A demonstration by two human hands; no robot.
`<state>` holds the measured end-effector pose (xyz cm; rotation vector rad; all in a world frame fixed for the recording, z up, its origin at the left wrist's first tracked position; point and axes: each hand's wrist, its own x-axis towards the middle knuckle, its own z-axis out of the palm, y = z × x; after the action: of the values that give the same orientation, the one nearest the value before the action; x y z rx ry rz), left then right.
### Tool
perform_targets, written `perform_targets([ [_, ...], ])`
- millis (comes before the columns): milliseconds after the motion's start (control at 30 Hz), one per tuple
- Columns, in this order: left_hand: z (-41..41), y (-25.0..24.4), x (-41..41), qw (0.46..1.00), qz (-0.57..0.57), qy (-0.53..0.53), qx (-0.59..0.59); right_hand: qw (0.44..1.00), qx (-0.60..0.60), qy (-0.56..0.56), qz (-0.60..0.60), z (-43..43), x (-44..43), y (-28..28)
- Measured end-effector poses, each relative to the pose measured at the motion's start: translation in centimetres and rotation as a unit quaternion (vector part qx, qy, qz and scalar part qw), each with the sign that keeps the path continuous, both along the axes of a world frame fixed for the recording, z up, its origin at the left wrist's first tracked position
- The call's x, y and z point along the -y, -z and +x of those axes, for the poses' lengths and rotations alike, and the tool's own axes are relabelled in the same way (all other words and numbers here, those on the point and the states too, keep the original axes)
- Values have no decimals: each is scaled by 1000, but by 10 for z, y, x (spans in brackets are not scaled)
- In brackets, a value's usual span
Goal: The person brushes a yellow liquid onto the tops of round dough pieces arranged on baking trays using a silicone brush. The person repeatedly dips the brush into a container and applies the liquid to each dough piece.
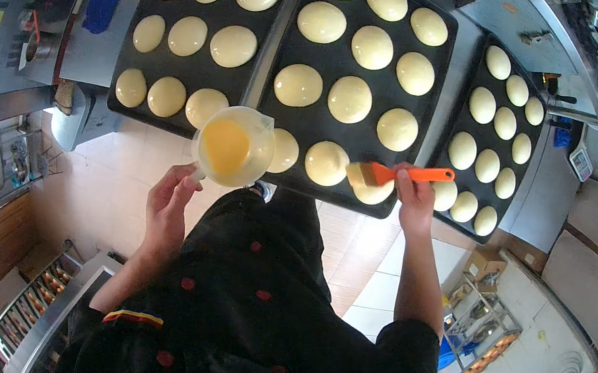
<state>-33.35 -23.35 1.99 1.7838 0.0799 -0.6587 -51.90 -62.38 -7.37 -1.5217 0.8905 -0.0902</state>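
My left hand [171,204] grips the handle of a translucent plastic measuring jug [261,147] holding yellow liquid [225,147], which looks like egg wash. The jug hangs over the near edges of the left and middle trays. My right hand [415,200] holds a pastry brush [411,174] by its orange handle. Its bristles are at a round dough bun [369,191] in the near right corner of the middle black baking tray [321,125]. Glossy pale buns stand in rows there and on the left tray [187,72]. Whether the bristles touch the bun is hard to tell.
A third tray of buns [440,151] lies to the right on the steel counter [538,191]. A blue cloth-like item [101,11] lies at the left. A digital scale [581,161] stands far right. Behind at lower left is a rack [19,317] with baked goods.
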Motion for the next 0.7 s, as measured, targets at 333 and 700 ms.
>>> perform_targets([
  [333,8,-2,48,997,-2,73,-1,998,-21,39,52,-59,69,8],
  [700,11,13,89,997,11,76,-18,996,-16,38,-83,44,120,10],
])
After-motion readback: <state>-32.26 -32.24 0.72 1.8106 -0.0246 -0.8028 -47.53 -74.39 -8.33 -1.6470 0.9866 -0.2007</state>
